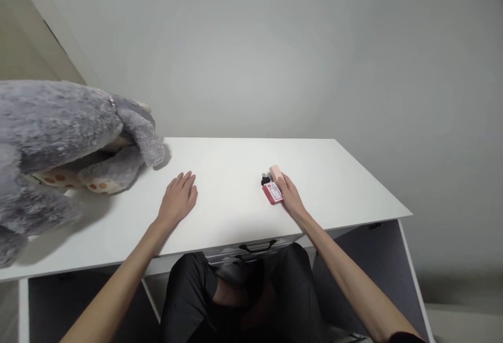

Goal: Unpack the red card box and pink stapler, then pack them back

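The left hand (178, 199) rests on the white desk (231, 175), fingers slightly spread. At its three o'clock, the right hand (290, 194) pinches a pink bar (275, 171); a red-and-white card (274, 191) is at the bar's six o'clock.

A plain grey wall (251, 44), softly brighter near its middle, rises behind a white bench (228, 175). Under the bench top are a black drawer handle (257, 251) and a dark grey panel (381, 254); at upper left, pale trim (51, 12) slants beside a beige surface (19, 33)
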Motion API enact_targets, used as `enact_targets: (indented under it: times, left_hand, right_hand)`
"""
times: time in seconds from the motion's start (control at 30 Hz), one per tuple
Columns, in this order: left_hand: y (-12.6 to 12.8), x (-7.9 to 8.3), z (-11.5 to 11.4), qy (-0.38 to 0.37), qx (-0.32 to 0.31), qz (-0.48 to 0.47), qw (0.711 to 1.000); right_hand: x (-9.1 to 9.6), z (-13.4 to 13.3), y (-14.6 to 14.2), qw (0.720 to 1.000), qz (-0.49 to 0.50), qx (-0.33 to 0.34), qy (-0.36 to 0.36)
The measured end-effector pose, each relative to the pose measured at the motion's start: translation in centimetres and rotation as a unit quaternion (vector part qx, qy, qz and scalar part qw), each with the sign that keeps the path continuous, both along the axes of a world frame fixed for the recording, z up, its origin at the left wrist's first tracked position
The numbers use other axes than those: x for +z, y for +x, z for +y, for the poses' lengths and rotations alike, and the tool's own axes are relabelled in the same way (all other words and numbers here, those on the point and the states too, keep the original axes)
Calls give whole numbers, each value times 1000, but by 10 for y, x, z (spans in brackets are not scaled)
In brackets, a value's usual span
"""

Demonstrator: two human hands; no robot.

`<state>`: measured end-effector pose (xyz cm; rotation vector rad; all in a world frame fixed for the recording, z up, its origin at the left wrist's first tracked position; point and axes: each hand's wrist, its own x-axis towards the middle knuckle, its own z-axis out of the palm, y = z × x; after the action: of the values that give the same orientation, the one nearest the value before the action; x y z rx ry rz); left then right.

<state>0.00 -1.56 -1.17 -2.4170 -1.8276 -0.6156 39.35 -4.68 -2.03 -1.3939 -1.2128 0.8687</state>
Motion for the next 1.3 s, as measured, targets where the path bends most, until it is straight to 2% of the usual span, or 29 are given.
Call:
enact_targets:
  times: [0.23, 0.43, 0.53, 0.63, 0.73, 0.83, 0.93, 1.03, 1.13, 1.3]
  left_hand:
    - [0, 1, -3, -8, 6, 15, 1000]
    - [1, 1, -5, 5, 5, 13, 1000]
    - [0, 0, -4, 7, 1, 6, 1000]
    - [-2, 3, -3, 16, -13, 0, 1000]
    - [2, 11, -6, 32, -73, -4, 997]
    - [20, 24, -11, 34, -171, -19, 984]
    - [52, 34, -16, 15, -240, -41, 970]
    - [86, 40, -15, -6, -237, -74, 969]
    - [109, 39, -8, -11, -259, -85, 962]
    - [117, 35, 4, -6, -279, -58, 959]
  right_hand:
    - [-3, -3, -47, 1000, 6, 22, -4]
    - [-3, -7, -68, 1000, -9, 25, -8]
    - [1, -9, -65, 1000, -14, 13, 2]
    - [6, -16, -49, 1000, -18, 12, 15]
    - [7, -29, -27, 998, -45, 16, 34]
    - [6, -40, -12, 997, -59, 18, 47]
    - [3, -43, -7, 997, -50, 21, 53]
    - [1, -40, -8, 997, -29, 20, 62]
    - [1, -37, -8, 997, -4, 21, 70]
    - [1, -36, -7, 997, 24, 19, 77]
